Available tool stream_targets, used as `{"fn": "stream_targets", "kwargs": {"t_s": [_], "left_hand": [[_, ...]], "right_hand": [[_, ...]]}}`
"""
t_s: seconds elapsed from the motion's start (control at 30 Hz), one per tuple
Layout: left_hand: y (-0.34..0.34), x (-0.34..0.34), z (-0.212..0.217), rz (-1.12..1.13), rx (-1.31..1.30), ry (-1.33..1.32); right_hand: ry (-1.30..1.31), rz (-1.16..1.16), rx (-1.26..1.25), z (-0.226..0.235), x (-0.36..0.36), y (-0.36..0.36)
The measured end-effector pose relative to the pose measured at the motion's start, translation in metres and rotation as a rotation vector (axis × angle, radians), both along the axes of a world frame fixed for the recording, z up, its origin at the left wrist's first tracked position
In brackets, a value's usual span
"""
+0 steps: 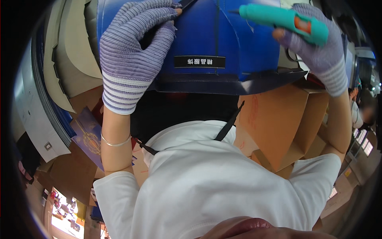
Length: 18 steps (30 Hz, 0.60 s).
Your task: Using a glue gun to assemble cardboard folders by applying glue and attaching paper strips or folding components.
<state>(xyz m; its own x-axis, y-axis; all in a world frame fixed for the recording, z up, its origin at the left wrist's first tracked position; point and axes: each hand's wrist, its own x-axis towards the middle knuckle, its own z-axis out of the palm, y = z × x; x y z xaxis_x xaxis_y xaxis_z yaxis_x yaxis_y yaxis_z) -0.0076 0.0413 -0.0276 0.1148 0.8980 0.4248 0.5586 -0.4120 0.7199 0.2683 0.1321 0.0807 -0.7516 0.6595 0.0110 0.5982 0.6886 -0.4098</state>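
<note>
- White shirt (223, 187) nearest the lens, filling the lower middle; dark strap (229, 124) crossing its collar.
- Left hand (131, 55) in a purple striped fingerless glove, raised upper left, fingers spread and pressed flat on the blue box (223, 36); fingertips curled over a dark edge at the top of the box.
- Thin silver bangle (115, 142) round the left wrist.
- Right hand (318, 51) in a matching glove, upper right, fingers clenched round the teal glue gun (284, 20); orange trigger showing, nozzle pointing left and lying over the box's blue face.
- Blue box held up across the top centre between both hands, with a black label strip on its face and a darker navy rim along its lower edge.
- Brown cardboard cartons (278, 127) below and right of the box.
- Stacked flat sheets of grey and tan board (59, 63) at far left, with a blue printed flat piece (89, 137) beside the left forearm.
</note>
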Motion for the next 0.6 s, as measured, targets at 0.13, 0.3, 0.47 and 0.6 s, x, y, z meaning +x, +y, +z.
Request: {"fn": "stream_targets", "kwargs": {"t_s": [0.13, 0.3, 0.47, 0.6], "left_hand": [[-0.001, -0.001, -0.003, -0.001, 0.019, 0.023], [0.0, 0.001, -0.001, 0.008, 0.033, 0.043], [0.0, 0.001, 0.0, 0.007, 0.018, 0.029], [0.001, 0.001, -0.002, -0.01, 0.053, 0.032]], "right_hand": [[0.033, -0.285, -0.264, -0.001, -0.025, 0.009], [0.082, -0.164, -0.15, -0.003, -0.043, 0.018], [-0.114, -0.243, -0.201, 0.001, -0.023, 0.014], [-0.189, -0.086, -0.087, -0.008, 0.004, 0.016]]}}
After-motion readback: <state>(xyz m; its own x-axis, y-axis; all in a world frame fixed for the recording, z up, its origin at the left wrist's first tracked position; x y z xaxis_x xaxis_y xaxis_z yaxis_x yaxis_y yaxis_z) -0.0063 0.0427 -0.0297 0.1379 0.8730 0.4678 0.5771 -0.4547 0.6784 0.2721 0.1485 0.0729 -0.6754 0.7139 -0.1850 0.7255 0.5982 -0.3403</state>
